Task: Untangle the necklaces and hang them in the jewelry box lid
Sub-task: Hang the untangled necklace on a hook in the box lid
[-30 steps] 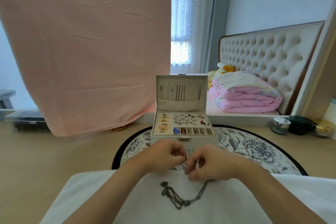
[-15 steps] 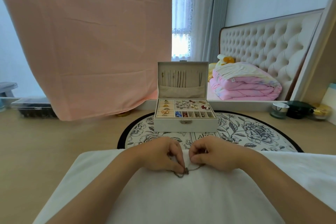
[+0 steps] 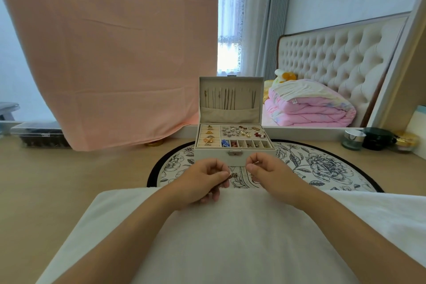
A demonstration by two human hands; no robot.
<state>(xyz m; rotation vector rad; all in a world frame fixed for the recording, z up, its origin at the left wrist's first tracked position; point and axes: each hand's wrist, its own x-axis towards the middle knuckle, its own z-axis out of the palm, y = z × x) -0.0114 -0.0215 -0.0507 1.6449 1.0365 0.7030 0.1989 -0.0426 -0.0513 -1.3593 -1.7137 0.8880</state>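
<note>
Both forearms reach forward over a white cloth (image 3: 230,237). The left hand (image 3: 204,181) is curled, thumb and forefinger pinching one end of a thin necklace (image 3: 238,175). The right hand (image 3: 267,172), fingers also curled, pinches the other end, just beside it. The chain hangs between them, in front of the open jewelry box (image 3: 235,159) on a round flowered mat (image 3: 322,166). Other chains (image 3: 227,99) hang in its upright lid (image 3: 230,115).

You're sitting in a home bedroom: a tufted headboard (image 3: 334,53), folded pink quilt (image 3: 309,110) and curtained window (image 3: 228,18) are showing.
</note>
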